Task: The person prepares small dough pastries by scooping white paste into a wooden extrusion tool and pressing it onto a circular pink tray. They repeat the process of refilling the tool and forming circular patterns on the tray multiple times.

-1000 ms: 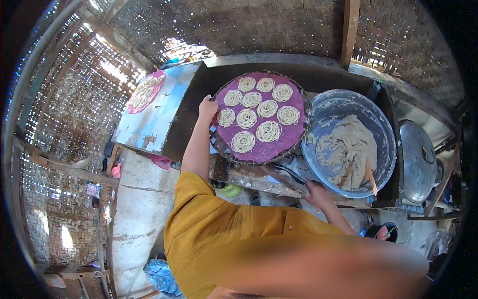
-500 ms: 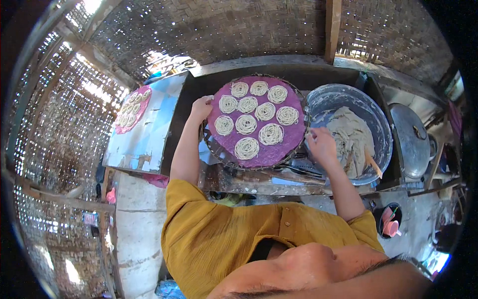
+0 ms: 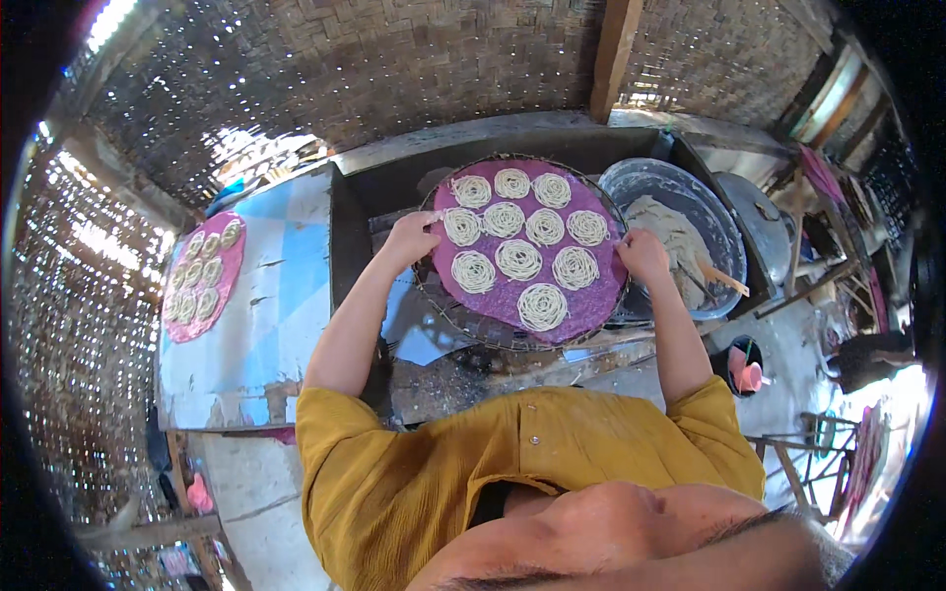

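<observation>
A round purple sheet (image 3: 507, 296) lies over a round woven tray (image 3: 445, 317), with several pale coils of noodle-like strands (image 3: 518, 260) spread across it. My left hand (image 3: 409, 242) pinches the sheet's left edge near the tray rim. At the opposite edge, the fingers of my right hand (image 3: 645, 257) are closed on the sheet. The coils lie flat and apart from one another. Beside my right hand stands a large basin (image 3: 724, 222) holding pale dough (image 3: 670, 225) and a wooden-handled tool (image 3: 722, 277).
Another purple sheet with coils (image 3: 209, 276) lies on a blue-and-white tabletop (image 3: 286, 295) at the left. Past the basin is a metal pot lid (image 3: 754, 222). A dark bucket with pink cups (image 3: 746, 366) stands on the floor at right. Woven walls (image 3: 424, 69) enclose the workspace.
My hands have shifted from the tray's rim to the sheet's edges. The view has turned, so the left tabletop shows more. The sheet sits further right on the tray.
</observation>
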